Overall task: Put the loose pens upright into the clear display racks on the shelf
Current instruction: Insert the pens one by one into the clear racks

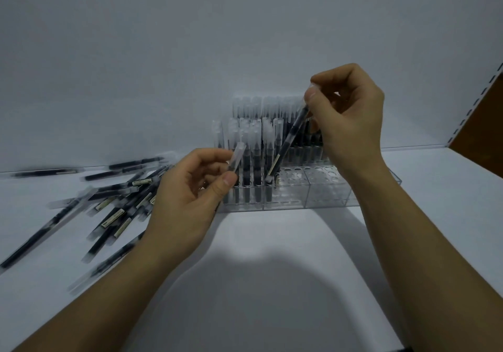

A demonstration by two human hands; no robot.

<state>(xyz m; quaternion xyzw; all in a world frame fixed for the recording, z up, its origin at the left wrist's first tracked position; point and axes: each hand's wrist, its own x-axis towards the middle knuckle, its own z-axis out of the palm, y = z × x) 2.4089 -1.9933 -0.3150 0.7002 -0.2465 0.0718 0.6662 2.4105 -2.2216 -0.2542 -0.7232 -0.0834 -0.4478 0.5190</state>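
Your left hand (187,196) pinches one capped pen (236,159); your right hand (351,123) grips a second pen (290,136), tilted into the clear rack (313,191). Perhaps fifteen loose pens (114,204) lie blurred at left on the shelf (272,242).

White shelf board (449,188) under a plain white back panel (163,52), slotted upright (475,104) at right, dim light

One wide-angle view from a camera worn on the person's head, looking forward and down at close range onto a white shelf (272,242). Both forearms (424,242) enter from the bottom edge. The left hand (187,199) and right hand (351,117) sit near the frame's centre. The back wall (163,52) fills the upper half.
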